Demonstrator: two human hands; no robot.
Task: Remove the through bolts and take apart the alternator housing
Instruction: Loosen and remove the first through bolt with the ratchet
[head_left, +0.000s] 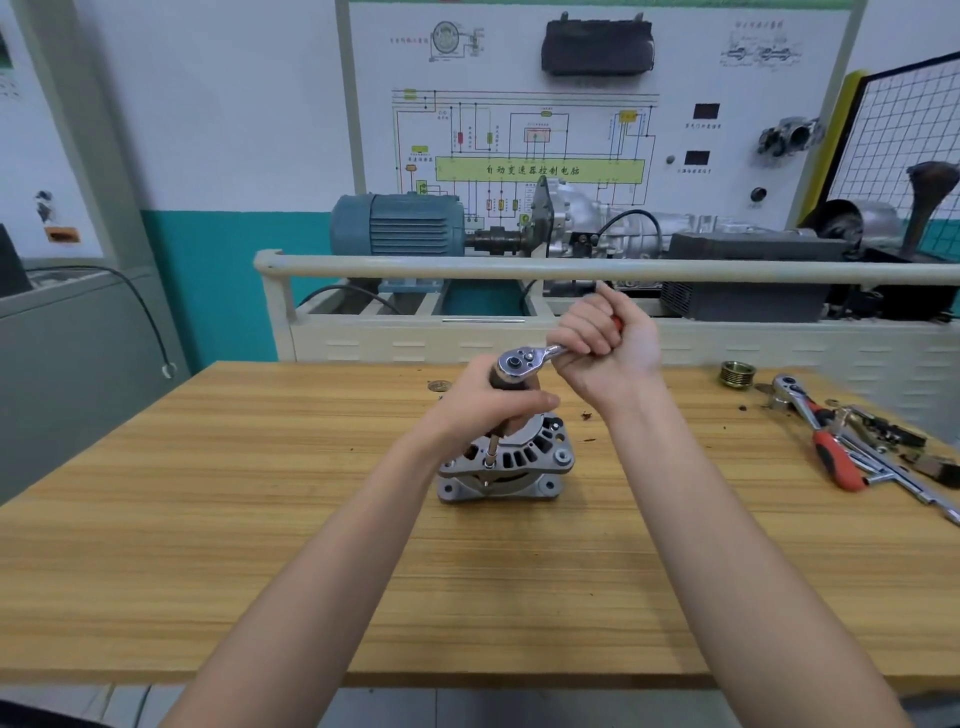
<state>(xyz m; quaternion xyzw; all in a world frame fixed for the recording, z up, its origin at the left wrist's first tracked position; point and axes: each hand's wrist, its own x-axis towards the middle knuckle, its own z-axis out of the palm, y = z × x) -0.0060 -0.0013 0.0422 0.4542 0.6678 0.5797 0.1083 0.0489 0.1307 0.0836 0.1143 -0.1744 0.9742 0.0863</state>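
A silver alternator (524, 467) stands on the wooden table (208, 519), a little behind its middle. A ratchet wrench (524, 359) with a long extension bar (492, 446) reaches down onto a through bolt (488, 462) at the housing's left front rim. My left hand (488, 405) grips the dark upper part of the extension, just under the ratchet head. Up and to the right, my right hand (605, 338) is wrapped round the ratchet's red handle. Both hands hide the top of the alternator.
At the table's right end lie a second red-handled ratchet (815, 426), loose sockets and bars (893, 462), and a brass-coloured pulley (737, 374). Small debris (587, 415) dots the wood near the alternator. A training bench with a rail (519, 270) and motor (400, 223) stands behind.
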